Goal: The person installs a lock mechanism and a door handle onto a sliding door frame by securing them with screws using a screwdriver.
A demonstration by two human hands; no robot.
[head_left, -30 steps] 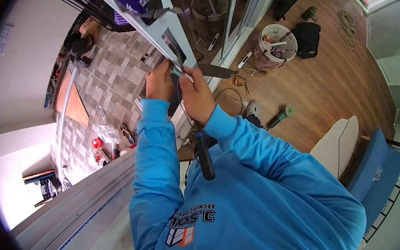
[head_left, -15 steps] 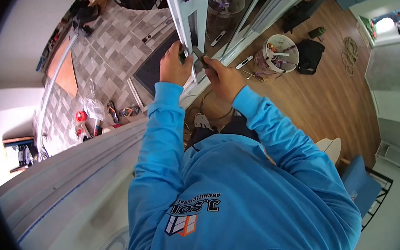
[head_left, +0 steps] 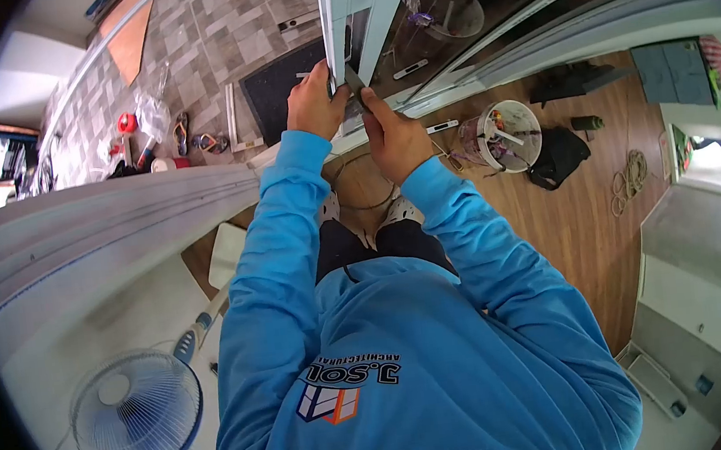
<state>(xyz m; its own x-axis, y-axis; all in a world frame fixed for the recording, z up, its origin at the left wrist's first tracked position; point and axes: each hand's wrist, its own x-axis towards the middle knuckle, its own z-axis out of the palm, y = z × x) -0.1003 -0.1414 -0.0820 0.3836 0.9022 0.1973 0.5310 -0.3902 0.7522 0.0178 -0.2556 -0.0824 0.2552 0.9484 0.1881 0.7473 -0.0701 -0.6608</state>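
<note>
Both my arms, in blue sleeves, reach up to a white window frame profile (head_left: 328, 17) that stands upright in front of me. My left hand (head_left: 311, 104) grips the edge of this profile. My right hand (head_left: 394, 138) holds a dark flat-bladed tool (head_left: 354, 80) whose blade is pressed against the profile just right of my left hand. The two hands are almost touching. The tool's tip is hidden between the hands and the frame.
A white bucket (head_left: 502, 134) of tools, a black bag (head_left: 559, 157) and a coil of rope (head_left: 628, 181) lie on the wooden floor at right. A dark mat (head_left: 281, 93) and sandals (head_left: 194, 142) lie on the tiles. A fan (head_left: 139, 415) stands at lower left, a white stool (head_left: 227, 252) beside my legs.
The view has swung, so the floor and the fan now show below. The tool's blade, earlier sticking out to the right, now lies against the frame. Both hands stay on the profile.
</note>
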